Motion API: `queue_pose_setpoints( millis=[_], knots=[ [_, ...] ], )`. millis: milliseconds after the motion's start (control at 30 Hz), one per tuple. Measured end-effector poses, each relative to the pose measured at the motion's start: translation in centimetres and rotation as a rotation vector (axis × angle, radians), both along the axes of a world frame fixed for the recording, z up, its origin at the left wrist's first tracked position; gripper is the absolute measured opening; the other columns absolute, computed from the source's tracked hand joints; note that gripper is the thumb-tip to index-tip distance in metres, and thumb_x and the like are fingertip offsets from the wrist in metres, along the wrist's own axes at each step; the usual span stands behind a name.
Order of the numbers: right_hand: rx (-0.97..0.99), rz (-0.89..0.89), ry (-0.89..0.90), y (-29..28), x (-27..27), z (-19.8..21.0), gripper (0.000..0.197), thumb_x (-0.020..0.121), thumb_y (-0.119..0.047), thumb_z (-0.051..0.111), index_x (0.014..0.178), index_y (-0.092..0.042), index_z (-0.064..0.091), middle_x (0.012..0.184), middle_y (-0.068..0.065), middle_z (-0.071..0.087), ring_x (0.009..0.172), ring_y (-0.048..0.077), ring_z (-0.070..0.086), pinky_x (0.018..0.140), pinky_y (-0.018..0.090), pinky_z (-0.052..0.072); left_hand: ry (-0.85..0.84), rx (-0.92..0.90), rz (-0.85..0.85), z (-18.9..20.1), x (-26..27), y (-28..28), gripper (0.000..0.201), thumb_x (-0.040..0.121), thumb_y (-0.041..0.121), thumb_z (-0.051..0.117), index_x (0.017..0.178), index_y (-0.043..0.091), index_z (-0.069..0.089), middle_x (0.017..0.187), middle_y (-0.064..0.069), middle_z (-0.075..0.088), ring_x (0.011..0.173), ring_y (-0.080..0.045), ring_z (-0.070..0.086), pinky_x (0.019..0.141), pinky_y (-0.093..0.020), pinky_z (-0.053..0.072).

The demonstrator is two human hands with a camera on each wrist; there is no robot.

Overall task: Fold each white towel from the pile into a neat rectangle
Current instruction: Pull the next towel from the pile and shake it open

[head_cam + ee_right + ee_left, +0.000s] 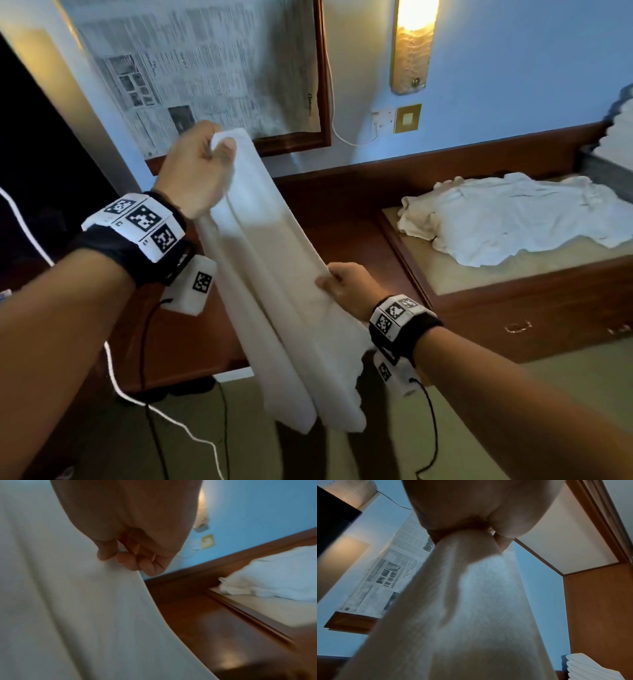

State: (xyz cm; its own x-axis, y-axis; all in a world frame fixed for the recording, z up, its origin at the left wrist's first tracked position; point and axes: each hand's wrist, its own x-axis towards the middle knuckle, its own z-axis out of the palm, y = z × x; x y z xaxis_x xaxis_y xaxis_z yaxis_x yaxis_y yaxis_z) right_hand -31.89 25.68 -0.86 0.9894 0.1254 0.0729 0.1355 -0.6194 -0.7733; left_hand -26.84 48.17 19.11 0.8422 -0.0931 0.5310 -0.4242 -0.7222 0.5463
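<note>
Forearms banded with black-and-white marker cuffs reach into frame as a person folds laundry in a blue-walled room. At left, the left hand is raised high, its fingers curled tight around the bunched top end of a white towel, which hangs in a long doubled strip above a dark wooden desk. At centre, the right hand pinches the strip's right edge about halfway down, thumb on top; the wrist view shows the fingertips closed on that edge. At right, the pile of unfolded towels lies crumpled on a padded bench. A stack of folded towels shows only in the left wrist view, low by a wooden panel.

The step in hand appears to be halving the strip lengthwise. Done well, it likely means keeping the cloth taut between both grips, matching the two hanging ends evenly, and lowering the towel onto the desk before smoothing the crease.
</note>
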Motion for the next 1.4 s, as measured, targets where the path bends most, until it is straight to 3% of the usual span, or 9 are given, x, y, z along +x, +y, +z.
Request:
queue_pose_setpoints(
  millis=[200,333,467,600,733,800,900,1100,1400],
  knots=[
    [-0.236,-0.185,0.32,-6.7,-3.1,-9.0,0.023,0.096,-0.034,0.062,0.078,-0.021,0.062,0.08,0.003,0.064,0.078,0.023,0.062,0.069,0.031,0.045,-0.04,-0.051,0.07,1.0,1.0,4.9,0.035,0.096,0.041,0.045,0.074,0.014,0.048,0.071,-0.011,0.046,0.063,-0.024,0.046,0.057,-0.043,0.043],
    [-0.352,-0.365,0.524,-10.0,-6.2,-12.9,0.015,0.098,-0.026,0.058,0.095,-0.017,0.07,0.091,0.006,0.068,0.092,0.026,0.067,0.074,0.028,0.047,0.012,-0.203,0.156,1.3,1.9,8.0,0.032,0.09,0.046,0.046,0.072,0.02,0.049,0.056,0.0,0.052,0.043,-0.012,0.052,0.042,-0.024,0.044],
    [-0.491,-0.488,0.623,-10.1,-8.0,-14.1,0.022,0.095,-0.017,0.057,0.108,-0.012,0.073,0.11,0.012,0.071,0.102,0.031,0.066,0.084,0.03,0.052,0.046,-0.191,0.14,0.4,2.5,9.2,0.039,0.089,0.05,0.045,0.075,0.015,0.054,0.045,-0.001,0.053,0.038,-0.025,0.052,0.039,-0.024,0.043],
    [-0.303,-0.482,0.37,-5.7,-5.1,-9.2,0.031,0.088,-0.011,0.058,0.117,-0.014,0.069,0.121,0.008,0.068,0.109,0.027,0.064,0.091,0.03,0.048,0.052,-0.064,-0.069,-1.3,1.3,6.2,0.035,0.098,0.042,0.048,0.084,0.01,0.05,0.066,-0.016,0.052,0.057,-0.031,0.049,0.053,-0.04,0.044],
    [0.134,-0.241,-0.083,0.2,-1.5,1.2,0.043,0.09,-0.032,0.069,0.131,-0.019,0.061,0.128,-0.003,0.064,0.105,0.01,0.061,0.087,0.021,0.046,0.106,0.102,-0.267,-3.7,-0.3,1.8,0.016,0.104,0.026,0.05,0.095,0.014,0.053,0.077,0.003,0.05,0.069,-0.012,0.048,0.069,-0.03,0.033],
    [0.3,-0.066,-0.163,2.6,-0.5,6.2,0.049,0.09,-0.043,0.066,0.133,-0.02,0.059,0.129,-0.004,0.063,0.109,0.012,0.062,0.092,0.027,0.05,0.125,0.126,-0.35,-4.7,-0.8,0.2,0.015,0.104,0.025,0.052,0.092,0.016,0.054,0.079,0.006,0.055,0.072,-0.006,0.051,0.071,-0.032,0.036],
    [0.453,0.012,-0.223,3.6,0.4,10.3,0.033,0.091,-0.04,0.064,0.114,-0.018,0.068,0.112,0.001,0.071,0.106,0.015,0.066,0.096,0.038,0.051,0.162,0.118,-0.378,-5.2,-0.9,-0.8,0.016,0.103,0.029,0.052,0.091,0.019,0.057,0.083,-0.001,0.062,0.078,-0.019,0.059,0.073,-0.043,0.048],
    [0.442,-0.043,-0.323,3.9,1.5,12.7,0.018,0.098,-0.022,0.061,0.092,-0.008,0.071,0.088,0.008,0.072,0.077,0.007,0.061,0.079,0.034,0.055,0.155,0.035,-0.332,-4.6,-0.5,-1.4,0.017,0.103,0.033,0.051,0.092,0.02,0.055,0.082,0.005,0.06,0.075,-0.012,0.057,0.074,-0.04,0.049],
    [0.419,0.034,-0.462,1.9,3.4,16.7,0.007,0.093,-0.003,0.063,0.091,-0.009,0.067,0.082,0.002,0.067,0.074,0.005,0.059,0.072,0.019,0.049,0.178,-0.265,-0.334,-5.3,-0.8,-3.4,0.022,0.091,0.041,0.067,0.086,0.023,0.056,0.076,0.006,0.056,0.062,-0.002,0.048,0.058,-0.021,0.04]
  ],
)
